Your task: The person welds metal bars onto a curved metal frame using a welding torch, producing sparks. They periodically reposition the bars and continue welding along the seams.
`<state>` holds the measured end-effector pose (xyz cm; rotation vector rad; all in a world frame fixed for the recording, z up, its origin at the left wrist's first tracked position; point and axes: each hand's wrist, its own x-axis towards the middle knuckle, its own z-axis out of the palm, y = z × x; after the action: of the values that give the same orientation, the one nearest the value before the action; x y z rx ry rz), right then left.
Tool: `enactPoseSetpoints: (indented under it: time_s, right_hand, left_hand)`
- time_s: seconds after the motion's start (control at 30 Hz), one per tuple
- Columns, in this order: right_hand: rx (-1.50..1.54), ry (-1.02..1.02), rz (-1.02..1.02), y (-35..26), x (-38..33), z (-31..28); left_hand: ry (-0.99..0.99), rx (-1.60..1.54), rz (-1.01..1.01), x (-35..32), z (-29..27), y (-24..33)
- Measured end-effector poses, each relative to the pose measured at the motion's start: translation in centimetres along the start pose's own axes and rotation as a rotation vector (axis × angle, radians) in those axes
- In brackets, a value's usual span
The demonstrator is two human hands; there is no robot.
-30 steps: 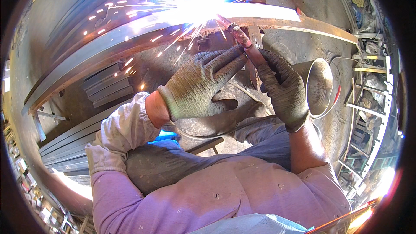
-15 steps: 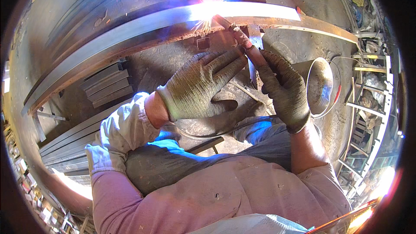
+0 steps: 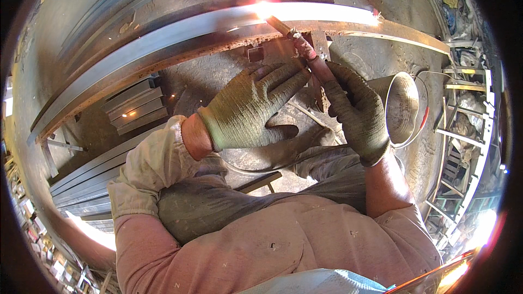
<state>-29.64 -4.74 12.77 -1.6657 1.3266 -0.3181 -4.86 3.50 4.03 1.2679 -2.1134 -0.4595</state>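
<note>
In my gloved right hand (image 3: 359, 117) is a welding torch (image 3: 303, 48), its handle gripped between thumb and fingers. The torch points up and left, its nozzle at a bright glowing spot on a long grey metal bar (image 3: 180, 26). My gloved left hand (image 3: 253, 109) is open and palm down, fingers stretched toward the torch. Its fingertips reach the torch's side; whether they press on it I cannot tell. The bar lies on a rusty beam (image 3: 403, 30) that crosses in front of me. Glare hides the metal around the nozzle tip.
Short steel channels (image 3: 136, 103) lie stacked on the floor at left, with longer steel tubes (image 3: 90, 185) nearer me. A metal cylinder (image 3: 402, 110) with an open end lies right of my right hand. A metal frame (image 3: 463, 136) and clutter line the right side.
The wide blue-white arc has shrunk to a smaller reddish glow, and the blue light on my sleeve and trousers is gone. Small sparks now show over the short channels. Both hands stay nearly still.
</note>
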Motion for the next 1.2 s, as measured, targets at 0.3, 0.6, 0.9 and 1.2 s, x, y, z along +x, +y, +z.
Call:
enactPoseSetpoints:
  time_s: [0.3,0.6,0.9,1.2]
  right_hand:
    - [0.059,-0.022,0.029,0.03,-0.23,-0.03]
    - [0.054,0.001,0.042,-0.11,-0.21,0.17]
    - [0.042,-0.008,0.005,0.06,-0.21,0.06]
    - [0.051,-0.021,0.079,-0.76,-0.46,0.06]
  left_hand:
    - [-0.074,-0.057,0.000,0.35,-0.77,0.11]
    - [-0.056,-0.066,0.017,0.31,-0.23,-0.18]
    - [-0.072,-0.058,0.016,0.21,-0.53,-0.14]
    - [-0.072,-0.041,0.011,0.01,-0.35,0.08]
